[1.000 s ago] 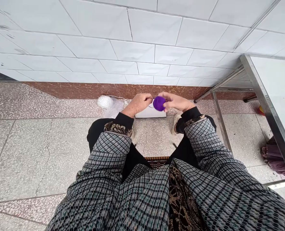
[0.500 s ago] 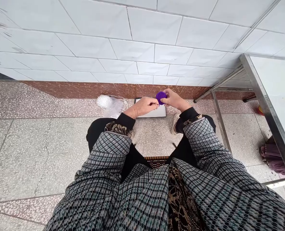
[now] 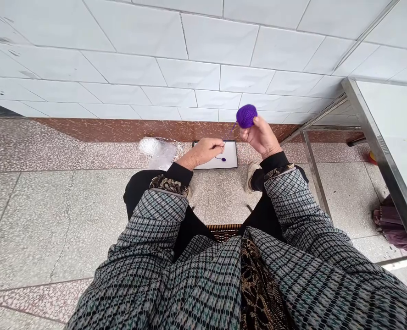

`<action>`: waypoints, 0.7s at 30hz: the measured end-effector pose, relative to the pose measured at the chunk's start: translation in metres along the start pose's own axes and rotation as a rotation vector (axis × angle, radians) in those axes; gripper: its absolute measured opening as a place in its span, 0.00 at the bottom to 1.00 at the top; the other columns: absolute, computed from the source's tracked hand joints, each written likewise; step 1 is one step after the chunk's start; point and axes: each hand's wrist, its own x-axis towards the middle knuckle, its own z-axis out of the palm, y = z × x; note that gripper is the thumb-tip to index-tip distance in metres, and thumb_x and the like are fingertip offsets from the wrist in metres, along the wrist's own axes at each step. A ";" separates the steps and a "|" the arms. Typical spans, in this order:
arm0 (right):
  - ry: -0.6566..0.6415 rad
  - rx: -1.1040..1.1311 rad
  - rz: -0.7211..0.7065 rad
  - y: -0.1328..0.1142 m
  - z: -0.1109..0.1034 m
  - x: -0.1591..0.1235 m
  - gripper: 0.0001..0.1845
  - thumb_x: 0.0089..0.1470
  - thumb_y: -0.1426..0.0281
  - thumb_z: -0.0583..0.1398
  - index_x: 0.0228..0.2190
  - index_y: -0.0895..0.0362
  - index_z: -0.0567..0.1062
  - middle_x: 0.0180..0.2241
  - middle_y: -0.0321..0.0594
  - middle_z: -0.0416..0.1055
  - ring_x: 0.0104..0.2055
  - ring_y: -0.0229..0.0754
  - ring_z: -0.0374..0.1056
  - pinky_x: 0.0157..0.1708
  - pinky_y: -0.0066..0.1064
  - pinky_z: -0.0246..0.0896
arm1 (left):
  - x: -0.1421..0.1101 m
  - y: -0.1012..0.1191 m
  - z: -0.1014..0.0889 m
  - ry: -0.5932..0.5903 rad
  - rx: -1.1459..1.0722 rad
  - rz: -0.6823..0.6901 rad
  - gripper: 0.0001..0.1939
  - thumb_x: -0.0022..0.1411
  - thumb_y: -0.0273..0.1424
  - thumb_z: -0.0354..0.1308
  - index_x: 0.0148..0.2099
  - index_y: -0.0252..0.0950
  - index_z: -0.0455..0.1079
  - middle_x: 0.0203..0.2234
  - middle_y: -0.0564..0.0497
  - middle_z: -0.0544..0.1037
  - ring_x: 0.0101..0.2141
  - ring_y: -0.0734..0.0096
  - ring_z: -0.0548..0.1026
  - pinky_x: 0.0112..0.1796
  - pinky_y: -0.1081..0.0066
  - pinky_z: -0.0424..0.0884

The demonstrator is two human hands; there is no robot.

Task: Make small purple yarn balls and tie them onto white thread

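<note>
My right hand (image 3: 260,137) grips a ball of purple yarn (image 3: 246,116), raised in front of the wall base. A purple strand (image 3: 233,129) runs from the ball down to my left hand (image 3: 207,152), whose thumb and fingers pinch it. Below the hands a white tray with a dark rim (image 3: 231,166) lies on the floor, partly hidden by my left hand. On the tray is a small dark purple clump (image 3: 223,159) with a thin dark strand trailing to the left from it.
Left of the tray, a ball of white yarn (image 3: 150,146) lies with loose strands and a clear plastic bag (image 3: 162,158). A tiled wall (image 3: 196,75) rises ahead. A metal-framed table (image 3: 371,123) stands on the right, with dark purple cloth (image 3: 392,224) beneath it.
My right hand has moved up and right with the purple ball, away from my left hand. The strand between them now shows, as does the purple clump on the tray.
</note>
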 end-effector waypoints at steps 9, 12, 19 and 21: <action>0.236 -0.451 0.240 0.021 0.012 0.008 0.22 0.59 0.70 0.71 0.42 0.51 0.63 0.31 0.30 0.71 0.25 0.32 0.67 0.25 0.24 0.66 | 0.000 0.005 0.009 -0.167 -0.022 0.074 0.09 0.61 0.31 0.54 0.29 0.36 0.70 0.24 0.54 0.73 0.27 0.73 0.68 0.34 0.70 0.63; 0.117 -0.651 0.370 0.019 0.017 0.004 0.22 0.56 0.79 0.70 0.41 0.52 0.64 0.30 0.30 0.70 0.23 0.33 0.67 0.24 0.26 0.65 | -0.003 0.006 0.004 -0.110 0.003 0.061 0.09 0.61 0.31 0.55 0.29 0.36 0.72 0.25 0.53 0.75 0.28 0.72 0.68 0.35 0.70 0.63; -0.574 -0.510 0.439 -0.003 0.015 -0.011 0.26 0.48 0.73 0.75 0.46 0.56 0.73 0.39 0.38 0.75 0.33 0.36 0.71 0.31 0.28 0.70 | -0.003 -0.001 -0.008 0.048 0.048 -0.011 0.08 0.61 0.28 0.55 0.29 0.36 0.71 0.25 0.53 0.76 0.30 0.70 0.71 0.36 0.69 0.64; -0.489 -0.297 0.275 -0.008 0.012 -0.011 0.32 0.50 0.61 0.77 0.51 0.56 0.72 0.42 0.39 0.74 0.34 0.36 0.71 0.32 0.29 0.71 | -0.001 -0.002 -0.008 0.063 0.048 -0.043 0.10 0.62 0.28 0.55 0.27 0.37 0.67 0.22 0.55 0.72 0.28 0.71 0.69 0.34 0.69 0.62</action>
